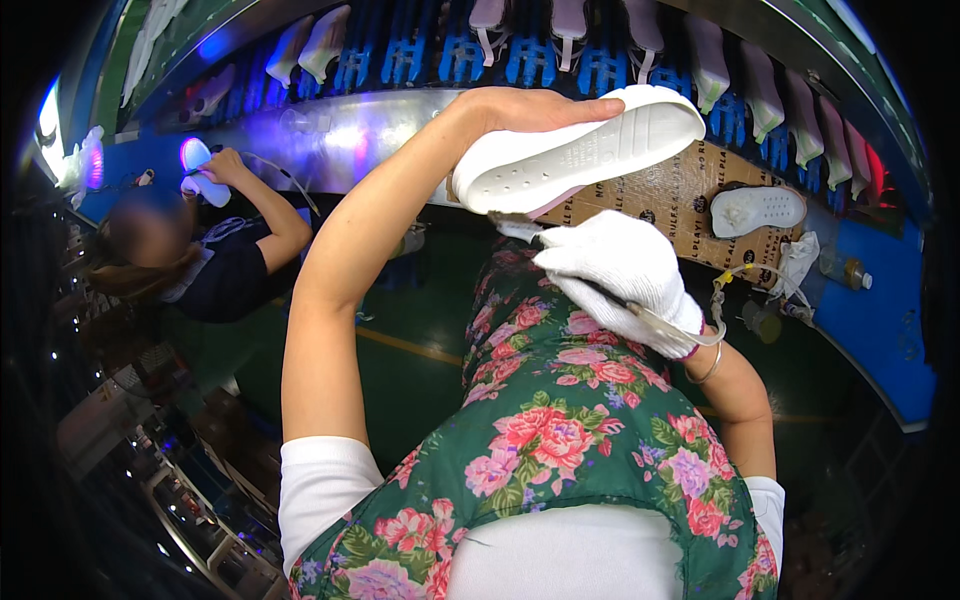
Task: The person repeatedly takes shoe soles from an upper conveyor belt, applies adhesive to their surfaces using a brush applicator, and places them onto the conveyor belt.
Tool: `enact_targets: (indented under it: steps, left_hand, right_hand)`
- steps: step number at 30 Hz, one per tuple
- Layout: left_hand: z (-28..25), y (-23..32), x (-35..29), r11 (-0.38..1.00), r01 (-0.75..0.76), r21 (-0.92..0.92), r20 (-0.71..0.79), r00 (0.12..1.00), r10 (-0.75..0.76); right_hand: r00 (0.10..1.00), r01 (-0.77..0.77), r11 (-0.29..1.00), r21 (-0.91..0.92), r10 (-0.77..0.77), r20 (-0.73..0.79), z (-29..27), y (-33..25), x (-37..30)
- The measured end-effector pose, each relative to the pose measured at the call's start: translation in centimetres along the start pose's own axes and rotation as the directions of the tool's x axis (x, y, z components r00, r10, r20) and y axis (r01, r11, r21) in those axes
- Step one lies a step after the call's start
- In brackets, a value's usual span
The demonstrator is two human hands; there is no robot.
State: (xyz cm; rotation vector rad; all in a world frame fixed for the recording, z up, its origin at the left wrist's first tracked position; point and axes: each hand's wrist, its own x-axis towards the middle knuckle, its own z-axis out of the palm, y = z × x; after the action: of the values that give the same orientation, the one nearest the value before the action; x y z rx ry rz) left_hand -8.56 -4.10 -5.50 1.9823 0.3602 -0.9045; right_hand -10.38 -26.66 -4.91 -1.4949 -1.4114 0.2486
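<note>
My left hand (520,108) grips a white shoe (590,150) from above, its sole turned toward me and tilted. My right hand (625,275), in a white cotton glove, holds a thin brush-like tool (650,318) just under the shoe, with the tool's tip near the shoe's edge. A thin tube runs from the tool back past my wrist. My lap, in a green flowered apron, lies below both hands.
A conveyor (560,55) with blue holders carrying several pale shoes curves across the top. A cardboard-covered bench (700,190) holds another upturned white shoe (757,208), a rag and a small bottle (845,270). A co-worker at left holds a shoe (200,170) under violet light.
</note>
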Motion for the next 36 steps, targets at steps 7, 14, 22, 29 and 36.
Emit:
enact_targets:
  steps: [7,14,22,29,36]
  left_hand:
    - [0.0,-1.8,1.1,0.975,0.028,-0.223,-0.032,0.999,-0.036]
    - [3.8,-3.7,2.2,0.111,-0.145,-0.983,-0.112,0.959,0.261]
    - [11.9,-4.3,3.4,-0.063,-0.337,-0.939,-0.343,0.928,0.148]
    - [14.0,-7.4,1.4,0.271,-0.308,-0.912,-0.265,0.947,0.183]
    - [13.3,-6.0,-3.2,-0.577,-0.118,-0.808,-0.393,0.837,0.380]
  right_hand:
    - [0.985,-0.165,0.980,0.115,0.170,-0.037,-0.4,0.3,-0.3]
    - [0.689,-0.375,0.662,0.649,0.667,-0.283,-2.3,1.3,-0.5]
    - [0.855,-0.344,0.935,0.083,0.348,-0.385,-5.0,3.1,0.3]
    - [0.956,-0.244,0.970,0.015,0.243,-0.166,-4.7,2.6,-0.8]
    - [0.942,-0.244,0.969,0.030,0.245,-0.228,-3.8,-0.1,-1.4]
